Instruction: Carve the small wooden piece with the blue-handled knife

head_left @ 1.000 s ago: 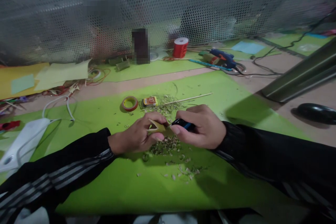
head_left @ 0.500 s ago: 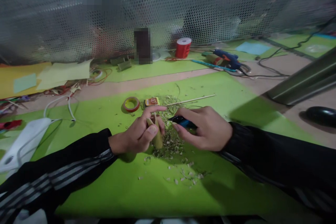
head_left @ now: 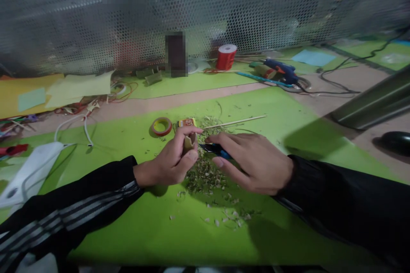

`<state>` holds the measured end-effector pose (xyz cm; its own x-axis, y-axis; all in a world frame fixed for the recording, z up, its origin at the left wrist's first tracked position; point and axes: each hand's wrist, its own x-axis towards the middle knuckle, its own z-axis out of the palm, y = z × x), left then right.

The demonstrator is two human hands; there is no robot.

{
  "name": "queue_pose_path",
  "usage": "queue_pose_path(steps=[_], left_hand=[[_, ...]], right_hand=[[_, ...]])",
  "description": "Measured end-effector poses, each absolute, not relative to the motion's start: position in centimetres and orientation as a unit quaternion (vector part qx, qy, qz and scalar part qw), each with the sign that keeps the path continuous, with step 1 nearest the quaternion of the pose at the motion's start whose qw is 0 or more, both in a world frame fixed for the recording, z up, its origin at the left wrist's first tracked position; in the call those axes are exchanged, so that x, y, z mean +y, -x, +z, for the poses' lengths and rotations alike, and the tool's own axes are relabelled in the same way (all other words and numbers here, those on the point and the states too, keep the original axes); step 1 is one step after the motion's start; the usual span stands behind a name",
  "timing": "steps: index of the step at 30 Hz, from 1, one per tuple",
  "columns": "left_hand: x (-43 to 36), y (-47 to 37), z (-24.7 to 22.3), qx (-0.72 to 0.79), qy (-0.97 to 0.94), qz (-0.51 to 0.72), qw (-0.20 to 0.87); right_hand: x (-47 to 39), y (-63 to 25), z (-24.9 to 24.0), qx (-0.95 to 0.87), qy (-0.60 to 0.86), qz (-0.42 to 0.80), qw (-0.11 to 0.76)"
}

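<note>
My left hand (head_left: pixel 174 160) is closed around a short yellow-green piece of bamboo (head_left: pixel 188 143). Its notched end shows between thumb and forefinger, and the rest is hidden in the palm. A black and blue utility knife (head_left: pixel 215 149) is held in my right hand (head_left: pixel 256 162), its blade pointing left, close to the bamboo; I cannot tell if they touch. Beneath both hands, curled shavings (head_left: pixel 205 179) lie heaped on the green mat (head_left: pixel 137 226).
Behind my hands are a tape roll (head_left: pixel 161 126), a small matchbox-like packet (head_left: pixel 186 122) and a thin stick (head_left: pixel 237 122). Farther back stand a red thread spool (head_left: pixel 226 57) and a blue glue gun (head_left: pixel 282 71). A white power strip (head_left: pixel 30 170) lies left, a metal post (head_left: pixel 371 98) right.
The bamboo has turned in my left hand: its long side showed below the thumb before, now mostly its end is seen. My right hand's fingers have shifted and spread a little along the knife.
</note>
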<state>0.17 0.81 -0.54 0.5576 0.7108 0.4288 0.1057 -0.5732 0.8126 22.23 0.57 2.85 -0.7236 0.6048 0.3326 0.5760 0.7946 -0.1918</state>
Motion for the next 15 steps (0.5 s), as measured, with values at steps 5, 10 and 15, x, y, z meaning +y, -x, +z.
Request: queue_pose_path(steps=[5, 10, 15], left_hand=[[0.6, 0.1, 0.1, 0.295, -0.804, 0.348, 0.381], [0.4, -0.2, 0.6, 0.319, -0.804, 0.343, 0.365], [0.3, -0.4, 0.1, 0.327, -0.802, 0.365, 0.343]], right_hand=[[0.7, -22.2, 2.7, -0.928, 0.318, 0.032, 0.19], [0.9, -22.4, 2.2, -0.93, 0.317, -0.002, 0.187], [0.8, -22.5, 2.7, -0.931, 0.341, 0.002, 0.133]])
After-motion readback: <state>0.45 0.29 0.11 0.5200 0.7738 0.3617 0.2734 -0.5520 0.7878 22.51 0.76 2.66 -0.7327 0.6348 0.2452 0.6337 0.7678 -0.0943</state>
